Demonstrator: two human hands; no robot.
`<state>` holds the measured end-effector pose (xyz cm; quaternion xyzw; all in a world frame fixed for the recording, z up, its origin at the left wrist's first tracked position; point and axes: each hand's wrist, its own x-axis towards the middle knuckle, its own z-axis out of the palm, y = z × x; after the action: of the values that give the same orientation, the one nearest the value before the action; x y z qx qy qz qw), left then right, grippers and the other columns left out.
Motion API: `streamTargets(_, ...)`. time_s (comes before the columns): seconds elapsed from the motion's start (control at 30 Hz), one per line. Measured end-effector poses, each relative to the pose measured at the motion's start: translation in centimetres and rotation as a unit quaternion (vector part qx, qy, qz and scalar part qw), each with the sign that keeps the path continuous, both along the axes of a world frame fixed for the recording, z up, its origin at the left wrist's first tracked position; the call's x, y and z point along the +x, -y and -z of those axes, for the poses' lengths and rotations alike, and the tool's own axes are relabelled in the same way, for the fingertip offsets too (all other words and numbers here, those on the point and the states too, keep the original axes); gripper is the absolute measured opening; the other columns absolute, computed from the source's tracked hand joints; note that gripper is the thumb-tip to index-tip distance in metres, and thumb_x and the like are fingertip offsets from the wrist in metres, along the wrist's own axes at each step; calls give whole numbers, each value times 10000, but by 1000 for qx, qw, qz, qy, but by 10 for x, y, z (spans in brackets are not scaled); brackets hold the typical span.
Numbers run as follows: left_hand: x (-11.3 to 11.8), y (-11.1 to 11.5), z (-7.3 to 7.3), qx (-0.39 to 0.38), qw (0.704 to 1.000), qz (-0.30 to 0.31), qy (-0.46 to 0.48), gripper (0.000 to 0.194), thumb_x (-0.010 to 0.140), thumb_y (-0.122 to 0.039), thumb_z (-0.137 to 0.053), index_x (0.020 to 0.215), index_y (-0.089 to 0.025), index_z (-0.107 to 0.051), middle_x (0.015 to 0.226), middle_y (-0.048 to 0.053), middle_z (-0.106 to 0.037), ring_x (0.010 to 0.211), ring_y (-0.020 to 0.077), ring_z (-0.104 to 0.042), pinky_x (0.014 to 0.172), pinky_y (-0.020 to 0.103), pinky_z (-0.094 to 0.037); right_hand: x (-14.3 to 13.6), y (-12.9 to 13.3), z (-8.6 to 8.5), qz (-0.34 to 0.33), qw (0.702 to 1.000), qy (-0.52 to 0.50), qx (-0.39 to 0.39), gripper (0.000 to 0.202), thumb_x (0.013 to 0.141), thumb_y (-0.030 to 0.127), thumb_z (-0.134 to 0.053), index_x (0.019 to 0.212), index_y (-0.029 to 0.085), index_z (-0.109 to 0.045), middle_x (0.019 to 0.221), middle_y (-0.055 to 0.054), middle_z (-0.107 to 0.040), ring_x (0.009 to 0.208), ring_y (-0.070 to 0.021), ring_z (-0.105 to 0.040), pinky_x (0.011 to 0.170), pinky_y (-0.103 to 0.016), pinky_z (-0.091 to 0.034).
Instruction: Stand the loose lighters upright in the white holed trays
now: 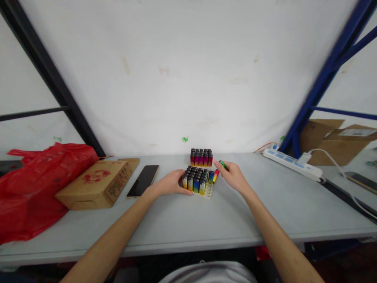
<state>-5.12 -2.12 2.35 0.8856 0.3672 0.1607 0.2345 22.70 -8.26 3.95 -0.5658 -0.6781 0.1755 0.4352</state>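
Observation:
Several lighters (193, 182) with black tops and coloured bodies stand upright in rows in a pale tray (208, 191) with round sockets. Bare sockets show at the tray's front right. My left hand (173, 182) wraps the left side of this group, thumb at the front and fingers behind. To the right of the tray, my right hand (231, 173) is closed on a green lighter (223, 165). A red and yellow lighter (216, 175) leans between the tray and my right fingers; whether they touch it I cannot tell. Behind stands a second block of pink and red lighters (201, 157).
Left of my hands lie a phone (143, 181), a cardboard box (96, 182) and a red plastic bag (44, 184). At right are a white power strip (291, 163) with a cable, an open carton (338, 141) and another phone (361, 181). A white wall rises behind the grey table (235, 224).

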Motion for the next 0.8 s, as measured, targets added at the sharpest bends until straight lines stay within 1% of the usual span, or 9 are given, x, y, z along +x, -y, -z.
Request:
streamTargets(0.13, -1, 0, 1, -5, 1000, 1, 3, 736, 615, -680, -851, 1125, -177, -684, 1150, 98, -731, 1052, 336, -670, 924, 402, -519, -4, 3, 1, 38, 999, 20, 25, 538, 921, 577, -474, 532, 222, -363, 517, 29, -342, 547, -121, -377, 562, -270, -270)
streamTargets(0.23, -1, -1, 2, -8, 1000, 1, 10, 726, 612, -679, -855, 1116, -184, -687, 1149, 91, -735, 1051, 330, -672, 920, 393, -520, -5, 3, 3, 38, 999, 25, 31, 449, 894, 492, -456, 542, 224, -381, 518, 27, -369, 542, -123, -392, 563, -268, -274)
streamTargets(0.3, -1, -1, 2, -5, 1000, -1, 7, 729, 609, -673, -860, 1116, -180, -686, 1146, 90, -735, 1043, 331, -672, 916, 393, -520, -4, 3, 3, 34, 998, 31, 35, 420, 887, 472, -446, 554, 224, -389, 528, 26, -383, 548, -125, -400, 567, -266, -276)
streamTargets(0.37, -1, 0, 1, 0, 1000, -7, -2, 728, 610, -678, -857, 1108, -175, -685, 1138, 92, -735, 1029, 332, -674, 903, 391, -523, -3, 2, 3, 23, 998, 37, 35, 427, 903, 483, -445, 569, 222, -400, 539, 25, -401, 562, -128, -408, 573, -265, -284)
streamTargets(0.47, -1, 0, 0, 1, 1000, -9, -6, 724, 613, -692, -847, 1099, -180, -686, 1130, 88, -735, 1028, 331, -675, 891, 383, -528, -1, 2, 1, -1, 999, 37, 29, 492, 955, 559, -437, 601, 217, -419, 557, 27, -422, 580, -129, -411, 579, -261, -297)
streamTargets(0.57, -2, -1, 1, 1, 1000, -5, 2, 728, 608, -692, -849, 1112, -192, -687, 1141, 80, -735, 1040, 329, -673, 902, 383, -527, 1, 2, 0, 4, 998, 40, 37, 537, 960, 599, -449, 590, 214, -392, 552, 34, -379, 576, -122, -390, 578, -260, -280)
streamTargets(0.63, -2, -2, 2, 0, 1000, -7, -2, 728, 608, -693, -848, 1104, -185, -685, 1127, 85, -734, 1024, 325, -674, 886, 384, -531, 1, 3, 0, 18, 998, 45, 46, 517, 949, 549, -467, 567, 216, -368, 543, 36, -339, 566, -118, -375, 576, -264, -262)
streamTargets(0.7, -2, -2, 3, 5, 1000, -12, -10, 725, 607, -699, -845, 1081, -175, -683, 1106, 92, -732, 1005, 322, -673, 873, 385, -533, 0, 3, 1, 25, 997, 54, 49, 462, 935, 471, -468, 559, 218, -374, 540, 36, -332, 561, -119, -377, 575, -267, -256)
streamTargets(0.8, -1, -2, 1, 12, 1000, -13, -9, 704, 603, -703, -842, 1048, -180, -688, 1080, 84, -738, 983, 319, -676, 874, 387, -533, -1, 3, 2, 6, 996, 84, 38, 392, 943, 401, -453, 598, 217, -435, 547, 35, -390, 570, -128, -409, 587, -269, -276)
